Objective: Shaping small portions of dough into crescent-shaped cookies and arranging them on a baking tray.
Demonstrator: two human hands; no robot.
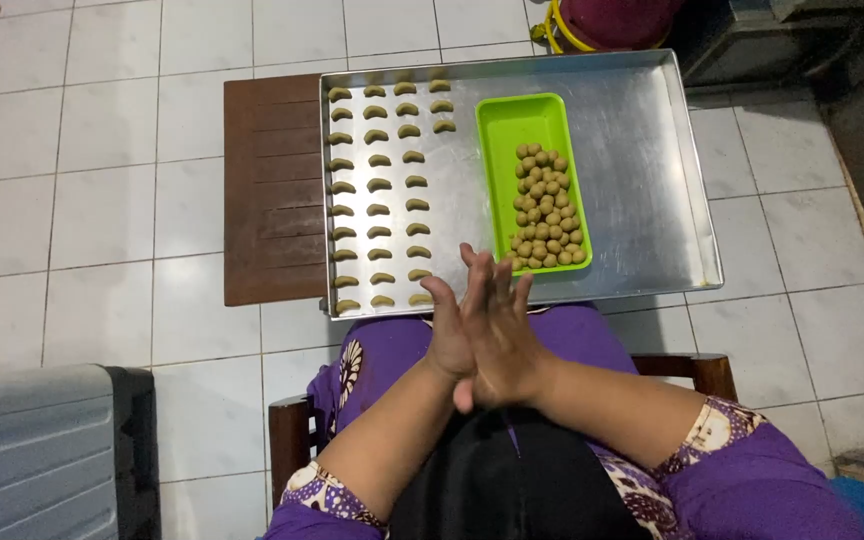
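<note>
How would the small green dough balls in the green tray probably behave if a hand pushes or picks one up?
The dough balls look round, so a pushed one would probably roll, though the green tray walls should stop it. They seem soft, since crescents of the same colour lie shaped on the metal pan; a firm pinch may dent one.

I see a home setting used for baking: a white tiled floor (102, 180), a low wooden table (272, 190) bearing a large metal baking tray (642, 170) with rows of crescent-shaped dough pieces (380, 185), and a green plastic tray (522, 120) of dough balls (547, 210).
</note>
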